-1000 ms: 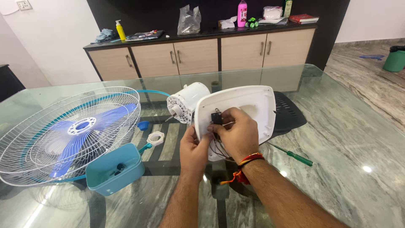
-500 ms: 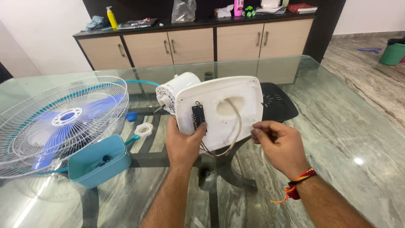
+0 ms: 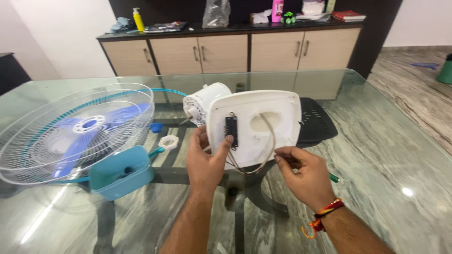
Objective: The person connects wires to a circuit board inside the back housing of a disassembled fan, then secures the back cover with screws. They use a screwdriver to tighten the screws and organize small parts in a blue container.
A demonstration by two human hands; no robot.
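Housing: white plastic cover (image 3: 256,123), rounded square, held upright above the glass table (image 3: 386,155).
Contents: black switch block (image 3: 231,131) and thin wire (image 3: 268,146) in its recesses.
Left hand (image 3: 205,162): fingers wrapped on the cover's left edge, thumb on switch block.
Right hand (image 3: 306,174): fingertips pinching the wire below the cover.
Room: teal tray (image 3: 121,173) and fan grille (image 3: 75,129) left of the cover; bare glass to its right.

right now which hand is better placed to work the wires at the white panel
Right. The right hand already pinches the thin wires beside the white panel, while the left hand is busy gripping that panel, thumb by its black switch.
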